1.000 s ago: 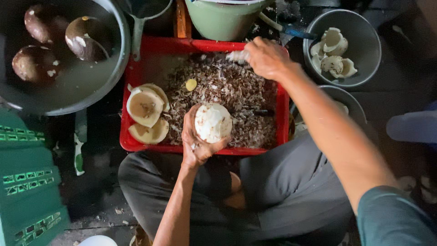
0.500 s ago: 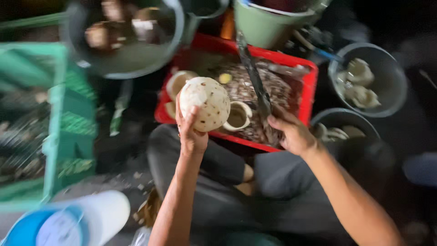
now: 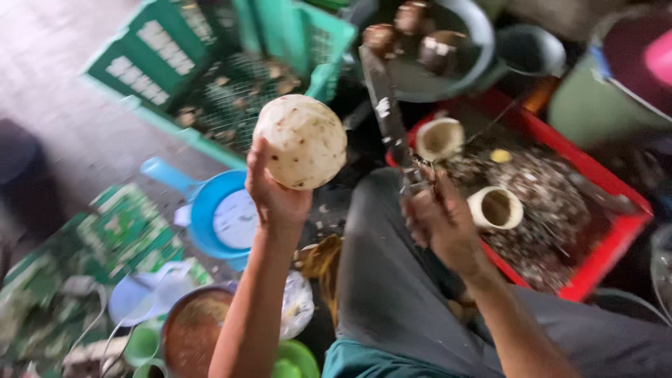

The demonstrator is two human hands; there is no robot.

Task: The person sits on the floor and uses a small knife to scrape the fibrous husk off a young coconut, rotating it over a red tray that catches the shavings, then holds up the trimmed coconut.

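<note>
While the left hand [image 3: 276, 199] is gripping a peeled, pale coconut [image 3: 301, 142] from below, with fingers curled up around its underside, the coconut is being raised clear of the lap. The right hand [image 3: 442, 224] is closing fully around the handle of a long knife [image 3: 386, 115], whose blade is pointing up and away from the hand, just right of the coconut without touching it.

Containers, largest first:
- Above and left of the left hand, a green slatted crate [image 3: 210, 77] is holding dark husk scraps.
- Right of the right hand, a red tray [image 3: 609, 189] is holding brown shavings and two hollow, cream-coloured shell cups [image 3: 495, 208], one near the knuckles and one beside the blade.
- Beyond the knife tip, a grey basin [image 3: 448, 56] is holding dark brown unpeeled coconuts [image 3: 381, 38].
- Below the coconut, beside the left wrist, a blue scoop [image 3: 217, 213] with a handle is lying on the floor; its contents are too blurred to tell.
- Near the left elbow, a round brown bowl [image 3: 192, 329] is standing among small green cups.

Compared with half a second earlier, the view is swinging left, so the red tray is now sitting far right. The coconut is staying in the left hand, and the right hand is still gripping the knife.
</note>
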